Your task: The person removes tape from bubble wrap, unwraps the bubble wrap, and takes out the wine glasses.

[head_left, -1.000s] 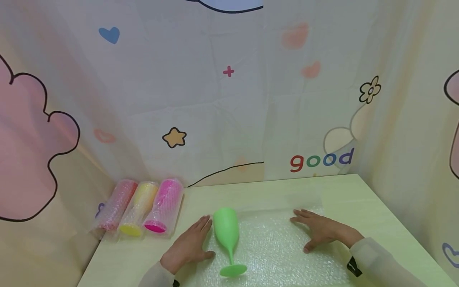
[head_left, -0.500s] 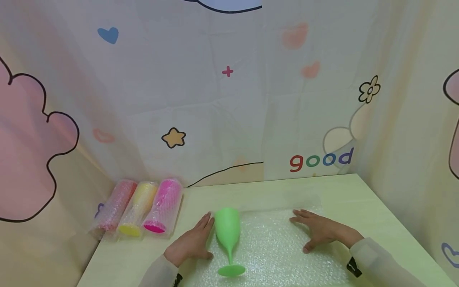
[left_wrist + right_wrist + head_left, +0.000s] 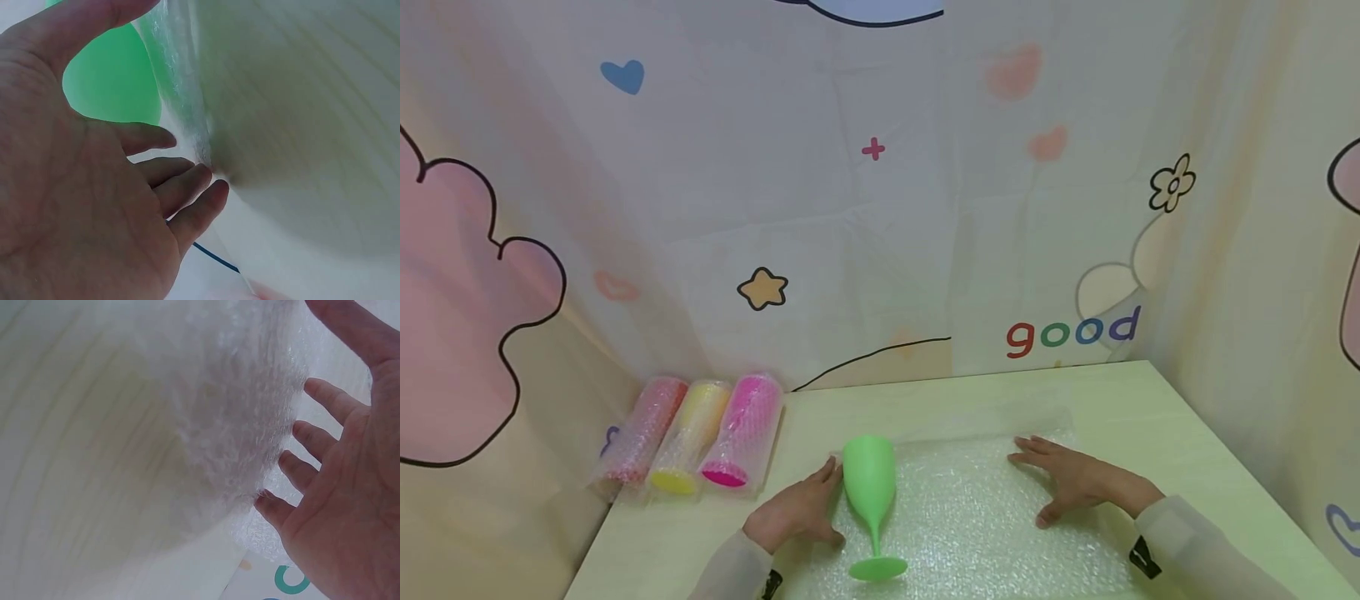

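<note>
One green goblet point(image 3: 870, 477), which is lying sideways on bubble wrap point(image 3: 970, 512). Your left hand point(image 3: 799, 510), fingers spread, is resting beside the goblet; your right hand point(image 3: 1075, 479), likewise spread, is touching the wrap.

A green goblet point(image 3: 871, 483) lies on bubble wrap point(image 3: 970, 517), its foot toward the viewer. The left hand point(image 3: 797, 512) is just beside it; the right hand point(image 3: 1075, 475) rests on the wrap's right part. Three wrapped bundles point(image 3: 691, 437) lie at the table's point(image 3: 1120, 400) far left.
</note>
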Tool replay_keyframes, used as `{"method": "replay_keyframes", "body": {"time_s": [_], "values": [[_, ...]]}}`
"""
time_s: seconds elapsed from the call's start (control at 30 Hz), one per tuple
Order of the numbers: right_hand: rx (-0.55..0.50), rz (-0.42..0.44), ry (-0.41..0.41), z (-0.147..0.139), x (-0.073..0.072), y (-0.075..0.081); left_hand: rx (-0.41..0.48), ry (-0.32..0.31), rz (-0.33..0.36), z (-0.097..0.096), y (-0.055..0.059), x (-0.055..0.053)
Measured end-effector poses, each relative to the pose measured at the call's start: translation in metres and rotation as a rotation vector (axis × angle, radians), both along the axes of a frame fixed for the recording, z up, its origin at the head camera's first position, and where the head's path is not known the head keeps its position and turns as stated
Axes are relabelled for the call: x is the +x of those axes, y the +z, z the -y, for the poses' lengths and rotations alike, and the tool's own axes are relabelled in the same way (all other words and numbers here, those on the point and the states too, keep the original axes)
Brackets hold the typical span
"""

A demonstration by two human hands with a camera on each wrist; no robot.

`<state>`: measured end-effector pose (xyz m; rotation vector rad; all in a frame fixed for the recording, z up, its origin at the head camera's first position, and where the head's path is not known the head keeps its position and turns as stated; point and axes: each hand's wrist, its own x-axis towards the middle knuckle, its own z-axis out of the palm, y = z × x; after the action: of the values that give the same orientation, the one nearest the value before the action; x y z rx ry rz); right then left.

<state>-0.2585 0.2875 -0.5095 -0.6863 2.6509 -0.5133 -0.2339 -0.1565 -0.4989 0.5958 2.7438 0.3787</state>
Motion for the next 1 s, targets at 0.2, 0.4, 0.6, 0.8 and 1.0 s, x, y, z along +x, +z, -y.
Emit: {"method": "replay_keyframes", "body": {"time_s": [0.2, 0.4, 0.6, 0.8, 1.0], "values": [[0.0, 0.0, 0.003, 0.0, 0.001, 0.003, -0.022, -0.02, -0.037, 0.003, -0.002, 0.001], [0.021, 0.01, -0.006, 0.001, -0.001, 0.003, 0.002, 0.035, -0.263, 0.003, -0.001, 0.009], [0.023, 0.019, -0.024, 0.002, 0.0, 0.003, 0.142, 0.115, -0.348, -0.015, 0.013, 0.025], [0.032, 0.016, -0.026, 0.003, 0.0, 0.004, 0.267, 0.088, -0.18, -0.032, 0.01, 0.037], [0.033, 0.023, -0.013, 0.003, 0.0, 0.007, 0.318, 0.089, -0.056, -0.039, 0.001, 0.041]]}}
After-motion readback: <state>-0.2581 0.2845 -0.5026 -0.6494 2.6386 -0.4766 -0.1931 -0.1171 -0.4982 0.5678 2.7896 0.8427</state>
